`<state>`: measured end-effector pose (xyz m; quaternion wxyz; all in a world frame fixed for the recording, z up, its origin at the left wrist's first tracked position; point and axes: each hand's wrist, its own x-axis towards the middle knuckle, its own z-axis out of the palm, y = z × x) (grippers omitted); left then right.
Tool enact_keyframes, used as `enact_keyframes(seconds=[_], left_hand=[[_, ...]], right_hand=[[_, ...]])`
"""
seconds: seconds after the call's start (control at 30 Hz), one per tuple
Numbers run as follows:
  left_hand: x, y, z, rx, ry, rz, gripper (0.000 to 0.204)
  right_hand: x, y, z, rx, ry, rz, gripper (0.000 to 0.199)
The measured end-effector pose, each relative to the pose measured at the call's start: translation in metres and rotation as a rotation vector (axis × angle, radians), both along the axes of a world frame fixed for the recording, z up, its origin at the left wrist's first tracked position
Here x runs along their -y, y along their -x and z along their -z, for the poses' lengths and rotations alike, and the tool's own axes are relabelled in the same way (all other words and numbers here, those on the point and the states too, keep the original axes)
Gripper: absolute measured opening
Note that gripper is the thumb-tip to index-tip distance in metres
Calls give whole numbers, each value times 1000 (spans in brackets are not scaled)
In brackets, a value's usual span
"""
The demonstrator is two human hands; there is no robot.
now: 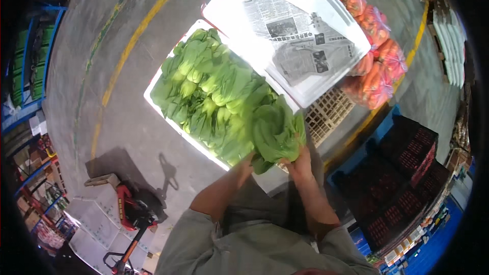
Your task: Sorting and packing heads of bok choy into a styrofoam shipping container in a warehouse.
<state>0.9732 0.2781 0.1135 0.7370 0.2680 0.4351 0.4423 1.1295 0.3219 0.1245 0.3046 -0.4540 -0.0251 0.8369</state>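
A bunch of leafy bok choy (pixel 275 132) is held between my two hands at the near right corner of a white foam box (pixel 193 146). My right hand (pixel 299 162) grips the bunch from the right, fingers closed on its leaves and stalks. On the other side my left hand (pixel 246 165) holds its lower left edge, with the fingers mostly hidden behind leaves. Many more heads of bok choy (pixel 209 89) fill the box, laid in overlapping rows with pale stalks showing.
Beside the box, a second white foam box (pixel 229 2) has newspaper (pixel 293 30) inside. Orange-filled mesh bags (pixel 374 79) and a beige slatted pallet (pixel 326 114) lie beyond. Dark crates (pixel 397 178) stand at right. A red pallet jack (pixel 133 209) is near left, blue shelving (pixel 51 56) far left.
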Motion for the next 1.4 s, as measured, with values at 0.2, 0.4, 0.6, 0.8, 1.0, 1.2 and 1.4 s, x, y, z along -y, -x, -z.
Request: enact_keyframes(seconds=[0.2,0.4,0.6,0.8,1.0,1.2,1.4], left_hand=[[-74,-9,24,-87,-50,-142,61],[-103,12,50,524,324,-392,62],[-132,-4,48,364,231,-212,62],[-144,-20,43,18,67,-238,58],[-147,-15,71,-27,248,-420,45],[-185,18,58,-391,268,-146,30],[-225,25,108,-780,192,-195,54]], right_hand=[[-49,2,14,271,83,112,37],[-85,-26,53,430,-384,-170,39],[-93,-10,69,61,61,256,44],[-112,-16,62,117,61,258,36],[-135,-27,54,249,-216,130,34],[-216,-25,70,472,-477,13,35],[-245,-22,140,668,-210,-60,42]])
